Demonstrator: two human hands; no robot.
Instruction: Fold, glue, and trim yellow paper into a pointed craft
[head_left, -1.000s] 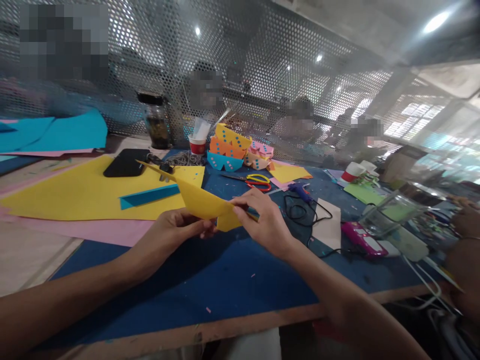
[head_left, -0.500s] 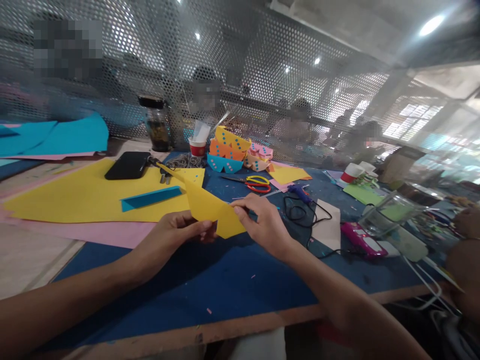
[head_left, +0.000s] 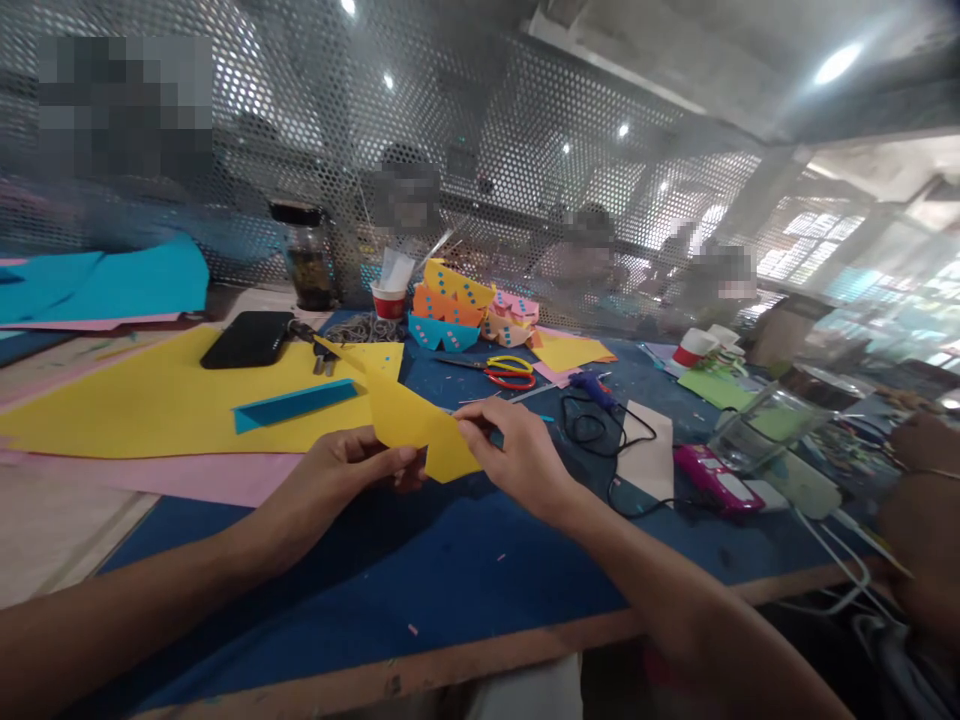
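Between both hands, above the blue tabletop, is a cut piece of yellow paper [head_left: 409,415] with a notch in its lower edge. My left hand [head_left: 367,460] pinches its lower left part, thumb in front and fingers behind. At the upper right edge, my right hand [head_left: 510,445] grips the same paper between thumb and fingers. Left of the paper, a folded blue paper strip [head_left: 296,405] lies on a large yellow sheet [head_left: 150,400]. Behind it, scissors [head_left: 510,372] with yellow and red handles rest on the table.
Dotted paper crowns [head_left: 450,305] stand at the back beside a red-and-white cup [head_left: 390,300] and a jar [head_left: 309,260]. A black phone [head_left: 247,338] lies on the left. Rightward are a glue gun [head_left: 592,388], its cord, a pink device [head_left: 718,480] and a glass jar [head_left: 765,420]. Another person's arm [head_left: 926,520] is at far right.
The view has shifted slightly, so the table things appear a little further left and lower. Both hands keep their hold on the yellow paper, which looks nearly the same.
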